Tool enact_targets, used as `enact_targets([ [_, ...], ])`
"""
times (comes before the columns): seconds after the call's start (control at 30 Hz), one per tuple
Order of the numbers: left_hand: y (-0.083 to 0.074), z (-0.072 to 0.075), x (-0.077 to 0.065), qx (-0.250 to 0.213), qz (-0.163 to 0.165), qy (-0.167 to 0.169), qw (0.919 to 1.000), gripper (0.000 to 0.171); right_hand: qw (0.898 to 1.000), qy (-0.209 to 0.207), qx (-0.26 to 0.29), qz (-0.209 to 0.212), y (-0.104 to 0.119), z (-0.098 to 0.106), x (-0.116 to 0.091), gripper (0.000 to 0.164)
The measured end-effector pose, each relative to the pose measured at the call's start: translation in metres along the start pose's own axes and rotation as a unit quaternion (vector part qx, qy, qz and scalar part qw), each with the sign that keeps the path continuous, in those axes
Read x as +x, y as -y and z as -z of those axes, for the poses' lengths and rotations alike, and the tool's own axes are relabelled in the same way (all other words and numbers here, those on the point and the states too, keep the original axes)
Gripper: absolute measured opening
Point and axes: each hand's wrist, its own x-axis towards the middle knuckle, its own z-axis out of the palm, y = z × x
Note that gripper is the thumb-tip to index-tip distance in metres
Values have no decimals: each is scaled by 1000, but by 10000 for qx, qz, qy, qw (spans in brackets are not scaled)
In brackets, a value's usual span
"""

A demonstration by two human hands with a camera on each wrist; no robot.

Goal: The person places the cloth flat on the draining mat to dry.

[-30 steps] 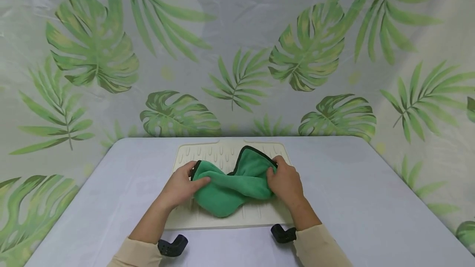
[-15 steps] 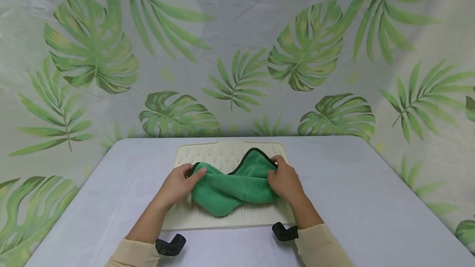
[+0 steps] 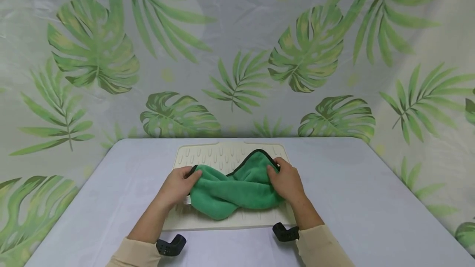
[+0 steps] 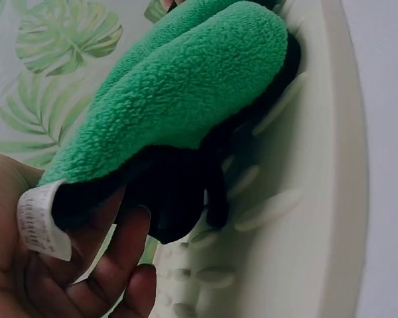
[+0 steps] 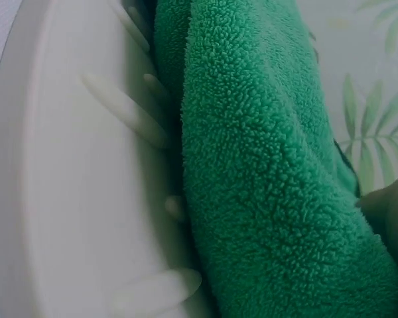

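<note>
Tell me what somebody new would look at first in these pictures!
Probably the bright green cloth with its dark edge, held between the left hand and the right hand over a cream, bumpy mat. Next might come the big green leaves on the backdrop behind the white table. In the left wrist view, a little white tag stands out on the cloth beside the left hand.

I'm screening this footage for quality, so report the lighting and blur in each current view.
Head view: fairly even light, a faint sheen high on the leaf-print backdrop; left wrist view: dimmer, print on the white label too blurred to read; right wrist view: pile of the green cloth crisp, the ridged board soft and shadowed beside it, the right hand dark.
</note>
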Motion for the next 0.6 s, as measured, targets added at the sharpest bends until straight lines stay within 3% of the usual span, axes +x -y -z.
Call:
enact_targets([
  [0.2, 0, 9, 1, -210, 176, -197, 9994, 33, 9971, -446, 539, -292, -4, 0, 3, 36],
  [0.3, 0, 12, 2, -335, 183, -345, 9987, 34, 9948, -448, 766, -492, -5, 1, 4, 39],
  [0.43, 0, 15, 1, -226, 272, -312, 9989, 38, 9958, 222, 642, -619, -5, 8, 3, 43],
  [0.6, 2, 24, -4, 249, 434, 558, 9972, 49, 9863, 1592, -133, -399, -10, 30, -1, 48],
])
